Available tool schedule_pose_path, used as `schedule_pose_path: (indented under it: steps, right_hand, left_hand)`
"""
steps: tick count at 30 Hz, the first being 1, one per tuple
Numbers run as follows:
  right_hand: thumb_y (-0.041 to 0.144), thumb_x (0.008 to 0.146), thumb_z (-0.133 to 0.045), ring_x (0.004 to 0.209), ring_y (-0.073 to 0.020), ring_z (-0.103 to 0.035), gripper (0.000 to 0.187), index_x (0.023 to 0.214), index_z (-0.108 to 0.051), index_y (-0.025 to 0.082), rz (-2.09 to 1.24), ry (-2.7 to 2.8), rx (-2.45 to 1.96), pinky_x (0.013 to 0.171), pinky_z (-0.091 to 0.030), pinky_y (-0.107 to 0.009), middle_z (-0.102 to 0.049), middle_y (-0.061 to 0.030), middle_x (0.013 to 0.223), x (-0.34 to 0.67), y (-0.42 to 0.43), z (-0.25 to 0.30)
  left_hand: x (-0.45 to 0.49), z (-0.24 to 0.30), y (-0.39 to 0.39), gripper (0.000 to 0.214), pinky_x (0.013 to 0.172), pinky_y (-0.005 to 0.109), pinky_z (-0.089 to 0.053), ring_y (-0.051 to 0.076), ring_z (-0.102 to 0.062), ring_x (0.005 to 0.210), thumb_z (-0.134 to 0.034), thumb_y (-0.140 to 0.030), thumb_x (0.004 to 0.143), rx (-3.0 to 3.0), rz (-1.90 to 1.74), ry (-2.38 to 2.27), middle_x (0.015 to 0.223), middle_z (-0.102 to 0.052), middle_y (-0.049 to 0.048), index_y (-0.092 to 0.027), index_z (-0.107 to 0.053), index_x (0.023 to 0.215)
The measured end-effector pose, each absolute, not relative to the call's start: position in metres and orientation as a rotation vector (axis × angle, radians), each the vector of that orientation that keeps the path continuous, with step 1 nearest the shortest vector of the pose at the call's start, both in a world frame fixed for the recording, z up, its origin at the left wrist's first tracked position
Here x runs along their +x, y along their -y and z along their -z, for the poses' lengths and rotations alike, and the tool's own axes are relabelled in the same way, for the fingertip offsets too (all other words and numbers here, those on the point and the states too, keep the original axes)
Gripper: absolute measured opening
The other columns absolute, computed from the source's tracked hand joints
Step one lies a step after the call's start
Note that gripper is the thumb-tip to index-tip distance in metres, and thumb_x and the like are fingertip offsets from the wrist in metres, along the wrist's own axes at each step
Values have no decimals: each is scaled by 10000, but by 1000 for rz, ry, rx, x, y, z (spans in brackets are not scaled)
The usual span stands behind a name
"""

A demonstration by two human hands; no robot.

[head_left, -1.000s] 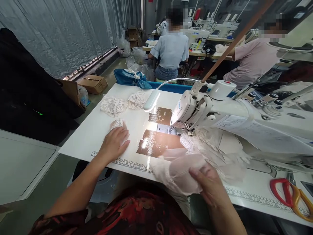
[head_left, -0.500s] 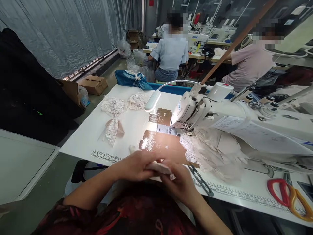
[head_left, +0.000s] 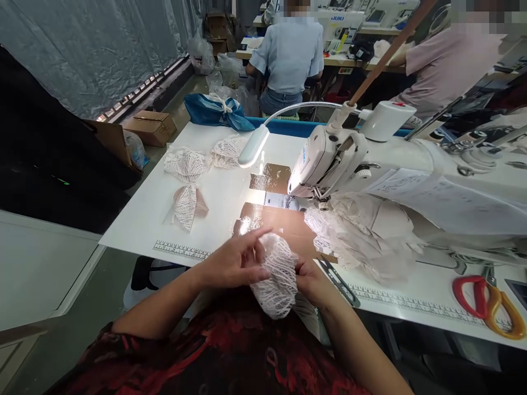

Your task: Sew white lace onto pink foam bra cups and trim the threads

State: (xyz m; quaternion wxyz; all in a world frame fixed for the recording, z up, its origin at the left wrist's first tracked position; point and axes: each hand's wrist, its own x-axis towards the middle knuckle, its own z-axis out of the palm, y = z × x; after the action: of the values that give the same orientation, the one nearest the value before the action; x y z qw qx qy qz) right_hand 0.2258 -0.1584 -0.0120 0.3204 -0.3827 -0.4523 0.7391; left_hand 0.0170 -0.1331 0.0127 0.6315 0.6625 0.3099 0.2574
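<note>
A white lace bra cup point(head_left: 276, 282) is held upright in front of my body, its patterned face turned toward me. My left hand point(head_left: 236, 258) grips the cup's left edge, thumb on the lace and index finger reaching over the top. On the opposite edge, my right hand point(head_left: 315, 280) pinches the cup with its fingers partly hidden behind it. Just beyond my hands is a tape-covered brown board point(head_left: 284, 222) by the needle area of the sewing machine point(head_left: 325, 159). A heap of pale lace and mesh pieces point(head_left: 366, 236) lies right of the board.
More lace cups point(head_left: 187, 164) lie on the white table point(head_left: 218, 214) at left. Thread snips point(head_left: 340, 282) and red-and-orange-handled scissors point(head_left: 489, 302) rest near the front edge. A lamp point(head_left: 253, 145) overhangs the table. Two people sit at machines beyond, with a blue cloth bundle point(head_left: 220, 111) nearer.
The cup, earlier a folded pale strip low between my hands, is now raised and turned with its lace face showing. My left fingers have spread somewhat. The camera view has tilted down.
</note>
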Motion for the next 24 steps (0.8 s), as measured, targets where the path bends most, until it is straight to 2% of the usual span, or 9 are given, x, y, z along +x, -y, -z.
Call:
schedule_pose_path:
  steps: [4, 7, 9, 10, 11, 13, 16, 20, 24]
  right_hand:
    - [339, 631, -806, 623, -136, -591, 304, 845, -653, 187, -1956, 1048, -969, 602, -471, -249, -662, -2, 718, 222, 164, 4]
    - [329, 628, -815, 667, -144, -608, 479, 1051, -611, 234, -1749, 1002, -1048, 610, -478, -247, -674, -2, 793, 223, 163, 2]
    - [344, 653, -800, 671, -150, -607, 660, 1241, -506, 284, -1600, 1001, -1108, 630, -487, -265, -669, 8, 808, 226, 162, 5]
    - [367, 675, -783, 663, -150, -601, 671, 1271, -484, 293, -1536, 1022, -1136, 630, -485, -269, -664, 10, 803, 227, 161, 8]
    - [404, 702, -755, 660, -152, -594, 606, 1246, -514, 285, -1491, 1065, -1159, 628, -480, -272, -656, 6, 794, 229, 160, 10]
    - [523, 779, -638, 672, -165, -584, 389, 1044, -639, 238, -1429, 1152, -1187, 620, -469, -280, -638, -17, 761, 231, 159, 15]
    - [651, 829, -456, 697, -191, -569, 503, 776, -671, 200, -1420, 1235, -1158, 601, -454, -297, -624, -50, 739, 233, 157, 16]
    - [482, 748, -673, 621, -142, -495, 298, 689, -636, 193, -1381, 1361, -1195, 564, -414, -259, -579, -9, 676, 233, 158, 10]
    - [460, 751, -674, 556, -117, -428, 318, 599, -587, 195, -1242, 1161, -1244, 522, -384, -251, -517, 11, 599, 233, 160, 7]
  left_hand:
    - [17, -4, 122, 760, 770, 275, -460, 176, -549, 902, -760, -364, 692, 1518, -584, -738, 1123, -570, 84, -204, -452, 1368]
    - [17, 2, 121, 436, 689, 251, -454, 156, -560, 774, -681, -380, 770, 1269, -456, -615, 894, -611, 63, -115, -626, 1112]
    - [18, 6, 124, 359, 641, 225, -428, 132, -538, 704, -668, -388, 782, 1177, -490, -649, 807, -596, 43, -99, -650, 994]
    - [18, 7, 126, 352, 632, 218, -418, 125, -528, 692, -671, -390, 781, 1159, -527, -679, 796, -591, 37, -100, -649, 980]
    - [19, 8, 128, 351, 629, 215, -410, 121, -521, 688, -671, -392, 784, 1151, -567, -708, 793, -587, 33, -102, -644, 978]
    - [22, 10, 131, 350, 624, 211, -401, 113, -507, 680, -651, -410, 805, 1149, -652, -749, 786, -579, 28, -102, -638, 970]
    - [26, 11, 132, 357, 603, 207, -386, 100, -474, 649, -613, -451, 833, 1175, -767, -801, 739, -551, 9, -105, -633, 917]
    - [33, 16, 134, 365, 574, 210, -386, 97, -463, 612, -593, -482, 843, 1107, -848, -850, 689, -538, -3, -118, -616, 833]
    - [42, 17, 143, 552, 714, 290, -484, 177, -597, 804, -497, -651, 823, 662, -940, -744, 933, -634, 69, -173, -576, 1088]
